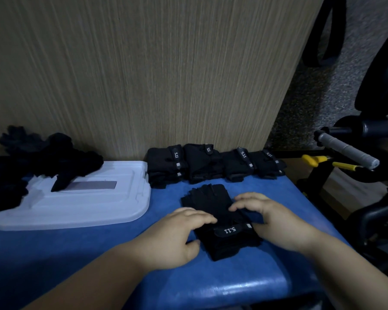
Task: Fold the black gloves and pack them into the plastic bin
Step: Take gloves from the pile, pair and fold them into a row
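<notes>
black fingerless glove (213, 204), flat, white "5.11" strap (230, 230), beneath left hand (179, 233) and right hand (270, 218), each grip apart

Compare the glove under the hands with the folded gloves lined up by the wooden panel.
The glove under the hands lies stretched out, short fingers pointing away; the folded gloves are compact bundles. The left hand and right hand both rest on the near glove; nothing touches the folded gloves. The near glove sits mid-way on the blue surface; the folded gloves line the wooden panel. All are black with 5.11 straps.
</notes>
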### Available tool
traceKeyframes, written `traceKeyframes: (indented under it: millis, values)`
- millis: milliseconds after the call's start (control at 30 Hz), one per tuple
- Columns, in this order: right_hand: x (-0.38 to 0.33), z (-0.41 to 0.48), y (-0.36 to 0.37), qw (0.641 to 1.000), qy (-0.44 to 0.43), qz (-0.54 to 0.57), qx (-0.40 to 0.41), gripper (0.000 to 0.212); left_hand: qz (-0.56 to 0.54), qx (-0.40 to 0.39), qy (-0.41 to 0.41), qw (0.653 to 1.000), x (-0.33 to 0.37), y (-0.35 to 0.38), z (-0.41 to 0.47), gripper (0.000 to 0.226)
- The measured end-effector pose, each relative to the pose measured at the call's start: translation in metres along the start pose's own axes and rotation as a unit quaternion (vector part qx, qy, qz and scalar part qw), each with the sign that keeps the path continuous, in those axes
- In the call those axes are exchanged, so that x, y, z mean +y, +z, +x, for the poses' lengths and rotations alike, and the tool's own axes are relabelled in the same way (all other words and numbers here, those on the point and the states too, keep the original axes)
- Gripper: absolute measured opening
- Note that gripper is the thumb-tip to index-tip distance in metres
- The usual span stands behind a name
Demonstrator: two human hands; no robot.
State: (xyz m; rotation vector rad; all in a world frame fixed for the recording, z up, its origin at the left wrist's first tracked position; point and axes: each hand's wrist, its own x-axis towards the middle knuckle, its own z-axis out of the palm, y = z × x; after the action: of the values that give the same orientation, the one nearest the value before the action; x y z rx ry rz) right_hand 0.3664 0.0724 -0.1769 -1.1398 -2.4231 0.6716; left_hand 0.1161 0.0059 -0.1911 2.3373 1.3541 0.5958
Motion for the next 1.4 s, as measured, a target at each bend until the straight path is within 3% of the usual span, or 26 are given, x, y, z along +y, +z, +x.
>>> traceKeyframes:
  millis: [233,333,433,533,633,733,800,967,1133,1267,1400]
  values:
    - [-0.004,-0.001,-0.002,1.0,-0.006,0.001,-0.028,0.049,-0.003,-0.039,-0.017,0.999,-0.003,-0.002,0.003,0.061]
    - [-0.006,-0.002,0.0,0.999,-0.006,0.025,-0.025,0.034,-0.009,-0.01,-0.023,1.0,-0.002,-0.001,0.005,0.05]
    - [-0.006,0.0,0.003,0.998,-0.015,0.055,0.012,0.015,-0.096,0.041,-0.079,0.991,-0.002,0.001,0.006,0.029]
    - [-0.008,0.001,0.005,0.994,-0.014,0.107,0.032,0.02,-0.226,0.098,-0.135,0.96,0.0,-0.002,0.009,0.024]
    - [-0.015,0.001,0.003,0.984,0.001,0.179,0.006,0.014,-0.233,0.129,-0.169,0.949,0.001,-0.003,0.012,0.018]
    - [-0.02,-0.001,0.008,0.975,0.026,0.218,-0.024,0.052,-0.22,0.137,-0.195,0.946,0.007,-0.004,0.012,0.007]
    - [-0.023,0.001,0.015,0.973,0.048,0.227,-0.002,0.058,-0.228,0.135,-0.201,0.943,0.009,-0.003,0.012,0.007]
    - [-0.03,0.008,0.022,0.95,0.116,0.277,0.083,0.027,-0.23,0.131,-0.228,0.937,0.013,-0.003,0.015,0.021]
    - [-0.03,0.013,0.03,0.936,0.159,0.295,0.104,0.052,-0.216,0.136,-0.241,0.937,0.013,-0.001,0.017,0.049]
    - [-0.027,0.015,0.033,0.949,0.198,0.206,0.136,0.031,-0.174,0.119,-0.244,0.947,0.017,0.002,0.018,0.069]
    - [-0.039,0.013,0.028,0.959,0.234,0.058,0.15,0.037,-0.105,0.114,-0.243,0.957,0.017,0.005,0.02,0.067]
